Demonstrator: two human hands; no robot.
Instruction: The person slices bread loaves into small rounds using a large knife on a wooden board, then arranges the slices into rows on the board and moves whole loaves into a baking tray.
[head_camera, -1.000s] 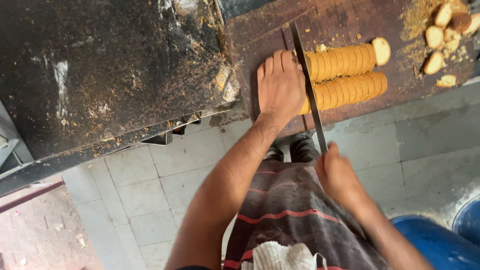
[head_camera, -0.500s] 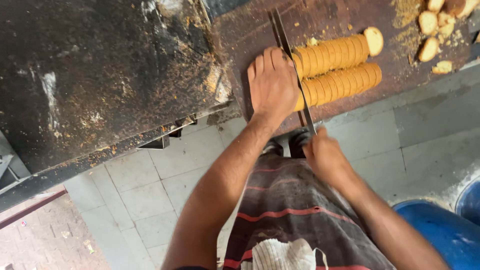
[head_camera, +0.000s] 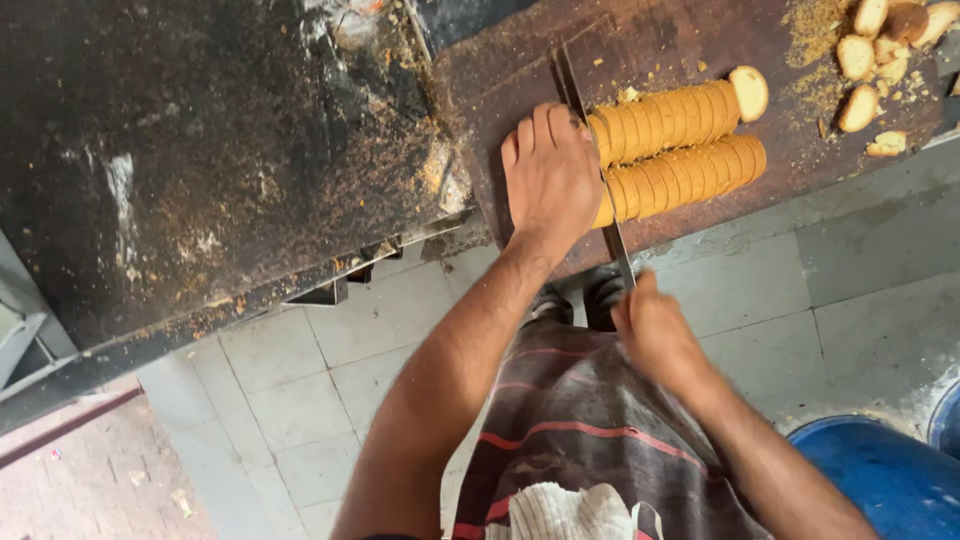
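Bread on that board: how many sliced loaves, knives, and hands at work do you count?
Sliced loaves: 2 (upper loaf, lower loaf)
Knives: 1 (knife)
Hands: 2 (left hand on the loaf ends, right hand on the knife handle)
Total: 5

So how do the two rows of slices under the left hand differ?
The far row ends in a pale slice leaning away from the stack; the near row ends flush. The left hand covers more of the near row's left end. Both lie side by side on the board, golden, already sliced, against the knife.
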